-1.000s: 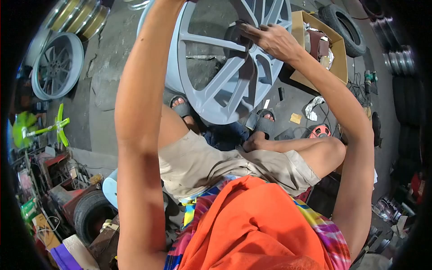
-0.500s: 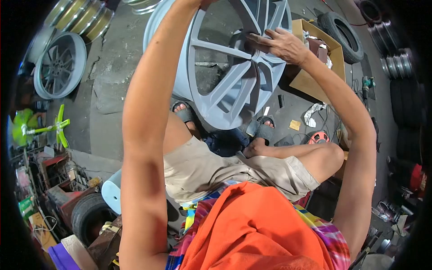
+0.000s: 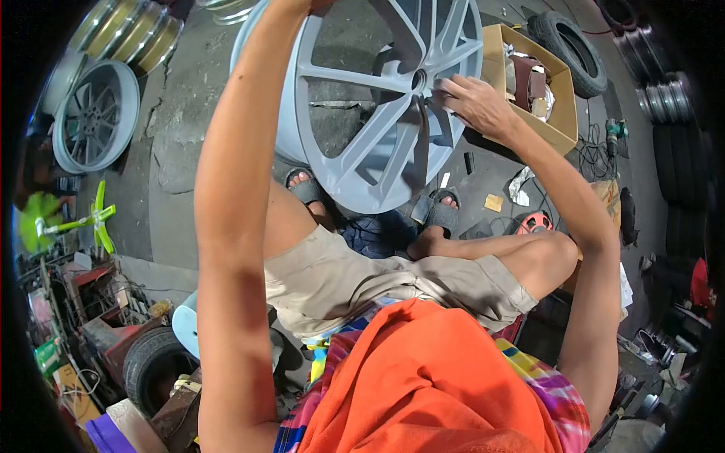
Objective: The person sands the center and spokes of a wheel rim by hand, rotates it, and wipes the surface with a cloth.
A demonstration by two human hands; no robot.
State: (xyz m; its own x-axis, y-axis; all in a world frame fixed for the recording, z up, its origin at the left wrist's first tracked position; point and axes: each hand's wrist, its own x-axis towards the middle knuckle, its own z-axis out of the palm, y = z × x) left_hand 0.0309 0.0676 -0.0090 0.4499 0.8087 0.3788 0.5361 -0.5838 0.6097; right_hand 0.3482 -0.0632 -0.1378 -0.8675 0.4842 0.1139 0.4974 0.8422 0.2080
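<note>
A large grey alloy wheel rim [image 3: 355, 78] stands tilted before me, its spokes facing me and its top cut off by the frame. My right hand [image 3: 479, 107] is at the spokes just right of the centre hole, fingers bent together against the surface. Whatever lies under those fingertips is too hidden and blurred to name. Only a sliver of my left hand [image 3: 322, 4] shows at the top edge, by the wheel's upper left rim; its fingers are out of sight.
Right of the wheel are a cardboard box [image 3: 563, 127] with wrapped items and a tyre [image 3: 593, 68]. Another grey wheel [image 3: 97, 117] and gold-silver rims [image 3: 128, 34] stand at left, above a green fan [image 3: 100, 215]. A corded power tool [image 3: 615, 136] lies at far right.
My right hand has slid down and slightly right, from across the hub to beside it, and its fingers have bent from stretched. The wheel has shifted slightly left in view.
</note>
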